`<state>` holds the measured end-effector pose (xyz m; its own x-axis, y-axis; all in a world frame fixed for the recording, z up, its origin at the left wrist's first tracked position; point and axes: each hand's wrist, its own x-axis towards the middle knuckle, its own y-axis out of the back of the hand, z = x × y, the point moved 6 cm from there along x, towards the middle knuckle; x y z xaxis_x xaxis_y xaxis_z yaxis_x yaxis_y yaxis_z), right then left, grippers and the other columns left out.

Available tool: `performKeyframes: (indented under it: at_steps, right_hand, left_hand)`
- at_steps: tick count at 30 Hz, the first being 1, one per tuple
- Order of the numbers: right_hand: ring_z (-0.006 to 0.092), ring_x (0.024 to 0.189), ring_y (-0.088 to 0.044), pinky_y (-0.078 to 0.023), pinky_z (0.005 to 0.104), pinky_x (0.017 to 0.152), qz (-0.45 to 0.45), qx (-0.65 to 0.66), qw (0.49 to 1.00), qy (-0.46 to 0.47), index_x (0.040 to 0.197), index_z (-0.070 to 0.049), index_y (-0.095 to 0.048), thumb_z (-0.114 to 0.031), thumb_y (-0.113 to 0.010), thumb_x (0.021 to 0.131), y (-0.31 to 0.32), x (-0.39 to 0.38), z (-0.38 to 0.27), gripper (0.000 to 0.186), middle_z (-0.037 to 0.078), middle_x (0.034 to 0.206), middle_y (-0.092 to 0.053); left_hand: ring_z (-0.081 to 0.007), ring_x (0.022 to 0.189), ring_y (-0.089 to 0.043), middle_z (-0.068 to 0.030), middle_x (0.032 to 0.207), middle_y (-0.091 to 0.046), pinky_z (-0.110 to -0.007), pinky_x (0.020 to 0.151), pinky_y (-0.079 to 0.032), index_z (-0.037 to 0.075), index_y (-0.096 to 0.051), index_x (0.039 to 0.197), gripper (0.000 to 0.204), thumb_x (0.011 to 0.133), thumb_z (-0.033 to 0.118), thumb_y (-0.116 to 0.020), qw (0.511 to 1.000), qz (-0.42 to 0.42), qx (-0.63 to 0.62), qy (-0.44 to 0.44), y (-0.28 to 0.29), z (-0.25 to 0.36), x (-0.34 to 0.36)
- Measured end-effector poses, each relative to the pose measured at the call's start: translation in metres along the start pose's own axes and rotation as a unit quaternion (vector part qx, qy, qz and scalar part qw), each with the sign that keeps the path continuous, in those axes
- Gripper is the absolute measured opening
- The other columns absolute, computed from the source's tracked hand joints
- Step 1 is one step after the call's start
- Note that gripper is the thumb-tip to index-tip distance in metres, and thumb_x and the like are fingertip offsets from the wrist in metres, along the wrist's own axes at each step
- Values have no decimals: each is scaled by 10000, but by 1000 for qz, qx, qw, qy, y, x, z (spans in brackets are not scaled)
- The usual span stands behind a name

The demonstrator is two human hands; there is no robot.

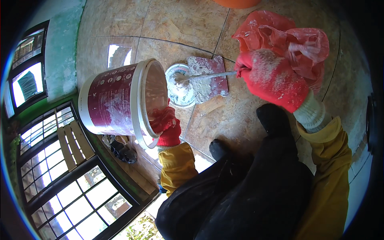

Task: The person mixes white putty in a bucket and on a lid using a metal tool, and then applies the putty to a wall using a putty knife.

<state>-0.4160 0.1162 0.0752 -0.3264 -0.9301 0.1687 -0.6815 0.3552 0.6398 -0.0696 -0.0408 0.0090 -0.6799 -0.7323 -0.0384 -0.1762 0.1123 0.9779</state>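
In our left hand [167,127], in a red glove, we have the rim of a large white and dark red bucket [112,90], the fingers curled into its mouth and closed on the edge. The bucket is tipped over on the left of the view, its mouth turned to the right and its inner wall smeared with white; we cannot tell whether it rests on the floor [176,24]. Our right hand [276,78], in a red glove dusted white, is closed round the end of a thin stick [218,75]. The stick points left across a dark red board [218,64] smeared with pale paste, and its far end meets a white clump over a round white lid [171,76]; whether it touches the lid we cannot tell. Board and lid lie side by side on the tiles ahead of us. Just beyond our right hand lies a crumpled pink plastic bag [272,34], and near the windows we see some shoes [125,152]
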Motion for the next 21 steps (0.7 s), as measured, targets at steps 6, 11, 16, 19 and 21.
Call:
performKeyframes:
  at_steps: [6,11,16,19,21]
  right_hand:
    - [254,719,-610,-472,361,600,82,-245,951,167,859,-86,-571,-86,-572,764,-4,12,-52,95,86,732,-585]
    - [250,710,-615,-477,351,591,56,-297,937,177,870,-90,-559,-49,-582,748,-6,10,-54,131,75,752,-593]
    - [253,717,-624,-483,348,594,71,42,991,104,892,-103,-556,-7,-582,750,11,5,-37,173,68,792,-612]
    - [261,717,-625,-480,352,586,86,96,986,106,906,-120,-553,-3,-563,784,-10,17,-32,170,62,795,-613]
    - [273,728,-624,-480,354,597,87,111,985,96,919,-113,-551,-2,-560,784,-27,24,-23,175,66,798,-614]
  left_hand:
    - [-91,731,-531,-37,823,-557,-205,614,-414,8,-531,960,260,707,14,-596,909,143,-387,61,47,27,14]
    - [-100,653,-468,12,776,-540,-207,608,-386,-2,-405,1141,450,726,28,-575,329,66,-896,290,11,1,9]
    - [-134,803,-449,-17,888,-549,-232,754,-386,-1,-266,1338,585,825,123,-520,-278,-60,-921,266,4,15,4]
    - [-154,843,-475,-57,926,-565,-250,789,-394,0,-352,1237,452,832,131,-505,-11,-42,-973,228,1,8,8]
    - [-166,870,-492,-83,952,-575,-261,812,-399,2,-409,1170,369,836,136,-494,576,11,-795,192,1,-2,7]
